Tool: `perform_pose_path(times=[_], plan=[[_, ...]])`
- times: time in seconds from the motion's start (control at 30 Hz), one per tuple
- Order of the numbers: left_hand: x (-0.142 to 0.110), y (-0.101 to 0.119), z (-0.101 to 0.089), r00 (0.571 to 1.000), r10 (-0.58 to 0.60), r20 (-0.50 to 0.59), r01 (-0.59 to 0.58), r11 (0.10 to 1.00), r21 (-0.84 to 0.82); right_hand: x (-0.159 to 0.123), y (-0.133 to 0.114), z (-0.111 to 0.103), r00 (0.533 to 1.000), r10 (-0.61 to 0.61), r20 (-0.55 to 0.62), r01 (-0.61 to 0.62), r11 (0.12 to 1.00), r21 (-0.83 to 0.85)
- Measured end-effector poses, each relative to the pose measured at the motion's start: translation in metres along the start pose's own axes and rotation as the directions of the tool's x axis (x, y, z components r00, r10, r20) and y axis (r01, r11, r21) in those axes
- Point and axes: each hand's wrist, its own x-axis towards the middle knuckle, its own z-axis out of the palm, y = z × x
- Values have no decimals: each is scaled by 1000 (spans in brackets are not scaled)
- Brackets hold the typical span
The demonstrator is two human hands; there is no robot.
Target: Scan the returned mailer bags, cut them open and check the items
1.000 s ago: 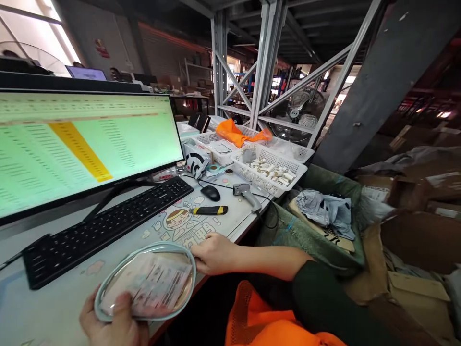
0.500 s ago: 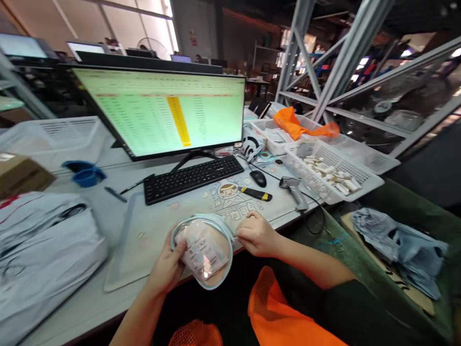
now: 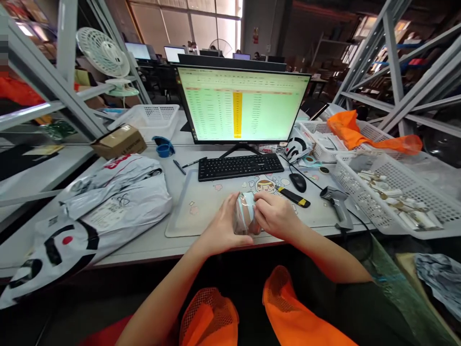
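Note:
Between my hands, above the desk's front edge, is a round clear pouch (image 3: pixel 246 211) with light blue trim. It is turned nearly edge-on, so the packet inside is mostly hidden. My left hand (image 3: pixel 224 225) grips the pouch from the left, thumb stretched along its underside. At its right upper edge my right hand (image 3: pixel 275 214) is closed in a pinch on the pouch; whether a zipper pull is between those fingers cannot be seen. Just beyond my right hand lies a black and yellow box cutter (image 3: pixel 293 197) on the desk mat (image 3: pixel 194 216).
A keyboard (image 3: pixel 239 166), a mouse (image 3: pixel 297 182) and a corded barcode scanner (image 3: pixel 337 206) lie around the mat. White and grey plastic mailers (image 3: pixel 126 206) cover the left side. A basket (image 3: pixel 392 218) of small white rolled items stands right, with the monitor (image 3: pixel 245 105) behind.
The view has swung left. The pouch has turned from showing its flat face to nearly edge-on, and both hands are closer together around it.

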Motion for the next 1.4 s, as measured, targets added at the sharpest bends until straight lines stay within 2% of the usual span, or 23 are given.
perform_pose_path(times=[0.07, 0.17, 0.23, 0.3, 0.37, 0.43, 0.5, 0.57, 0.63, 0.7, 0.77, 0.8, 0.83, 0.87, 0.93, 0.97, 1.0, 1.03, 1.1, 1.2, 1.3, 1.4], plan=[[2, -5, 5, 999, 19, 44, -21, 998, 61, 1, -2, 4, 999, -35, 24, 35, 999, 0], [1, -15, 15, 992, 57, 111, -62, 997, 40, -1, 4, 5, 996, -30, 83, 29, 1000, 11], [-3, -22, 23, 974, 154, 165, -165, 984, 60, 0, 13, -2, 989, 8, 146, -5, 1000, -22], [-10, -27, 29, 930, 277, 239, -314, 940, 130, 5, 24, -13, 964, 28, 265, -22, 999, -23], [-19, -29, 35, 874, 379, 304, -448, 871, 202, 14, 32, -22, 900, 34, 434, -47, 999, 20], [-27, -29, 40, 831, 443, 336, -532, 808, 254, 25, 36, -25, 801, 54, 597, -84, 996, 23], [-34, -28, 45, 798, 478, 367, -587, 753, 295, 38, 35, -17, 685, 96, 722, -113, 993, -25], [-39, -28, 49, 759, 508, 407, -638, 706, 308, 53, 31, 0, 578, 97, 810, -129, 991, -26], [-42, -29, 51, 745, 517, 422, -653, 696, 301, 66, 29, 22, 513, 60, 856, -149, 989, 21], [-43, -30, 47, 772, 509, 382, -622, 731, 282, 77, 29, 40, 497, 31, 867, -169, 984, 62], [-44, -31, 39, 814, 499, 296, -571, 780, 257, 83, 31, 47, 507, 18, 862, -181, 980, 87], [-44, -31, 34, 830, 502, 243, -553, 796, 247, 84, 31, 46, 535, 10, 845, -189, 976, 108], [-45, -31, 28, 844, 504, 186, -536, 805, 253, 82, 31, 40, 598, 11, 801, -200, 970, 136], [-46, -31, 23, 856, 502, 123, -515, 810, 280, 77, 29, 32, 693, 25, 721, -212, 962, 170], [-47, -29, 13, 869, 495, -2, -460, 807, 370, 60, 21, 12, 889, 35, 457, -185, 940, 288], [-47, -29, 9, 867, 495, -57, -430, 800, 419, 50, 14, 4, 950, 15, 311, -129, 928, 349], [-46, -28, 6, 861, 499, -98, -405, 790, 461, 38, 7, -2, 980, -23, 197, -56, 922, 383], [-45, -28, 4, 853, 508, -124, -392, 778, 491, 27, -1, -5, 989, -63, 135, 8, 927, 375], [-41, -30, 4, 834, 535, -133, -395, 748, 533, 9, -13, 2, 988, -90, 125, 53, 960, 275], [-36, -38, 9, 796, 597, -94, -435, 674, 597, -2, -19, 32, 971, 15, 237, -45, 991, 123], [-34, -47, 18, 761, 642, -94, -449, 625, 639, 0, -12, 63, 948, 81, 309, -152, 964, 216], [-37, -49, 19, 787, 605, -117, -412, 658, 631, 7, -5, 77, 956, 129, 264, -230, 886, 402]])
